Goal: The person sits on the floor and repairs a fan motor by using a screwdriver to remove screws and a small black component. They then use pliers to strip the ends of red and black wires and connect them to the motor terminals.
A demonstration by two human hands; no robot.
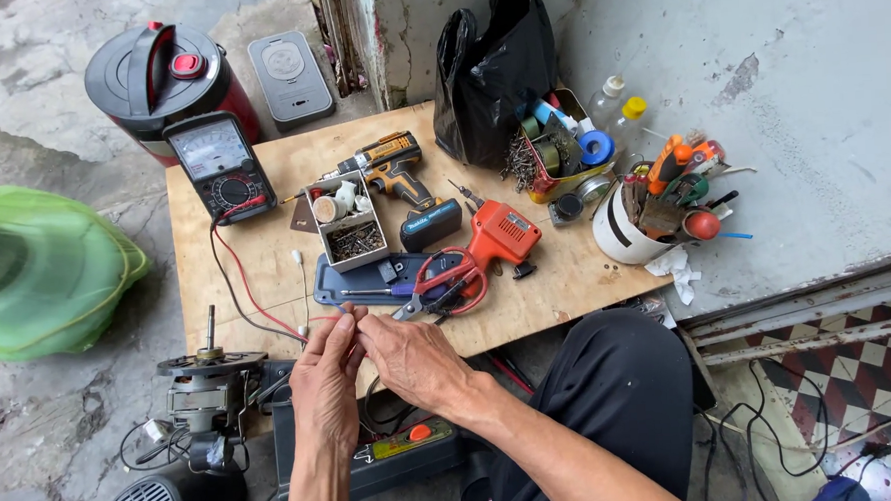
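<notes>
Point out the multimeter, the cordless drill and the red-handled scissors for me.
multimeter (217, 165), head view, on its dial face.
cordless drill (394, 170), head view, on its body.
red-handled scissors (447, 280), head view, on the handle loop.

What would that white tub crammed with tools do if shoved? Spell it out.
The white tub probably resists a light push, since it is packed with screwdrivers and pliers. It looks top-heavy, with handles sticking well above the rim, so a high shove may tip it. It stands near the board edge, so it could fall off.

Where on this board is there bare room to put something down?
Bare wood lies on the board between the multimeter and the left hand, crossed by thin wires. The far right, around the tool bucket and red soldering gun, is crowded.
</notes>
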